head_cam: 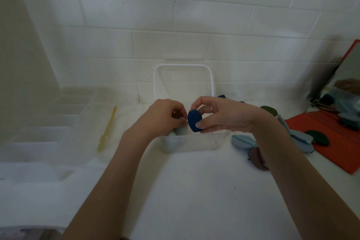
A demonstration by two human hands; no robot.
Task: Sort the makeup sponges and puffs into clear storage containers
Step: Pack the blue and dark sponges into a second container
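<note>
My right hand point(220, 115) pinches a dark blue puff point(194, 121) upright over a clear storage container point(194, 142) in the middle of the white table. My left hand point(165, 113) reaches into the container's left end, its fingers closed on a pale blue-green sponge point(180, 130) that is partly hidden. The container's clear lid point(183, 80) stands raised behind both hands. To the right lie light blue puffs point(243, 140), a mauve puff point(257, 159) and dark green puffs point(269, 110).
A clear divided organizer point(48, 130) sits at the left, with a yellow stick-like tool point(108, 130) beside it. An orange folding case point(331, 138) with a mirror point(346, 84) and more dark puffs point(318, 137) stands at the right. A white tiled wall runs behind.
</note>
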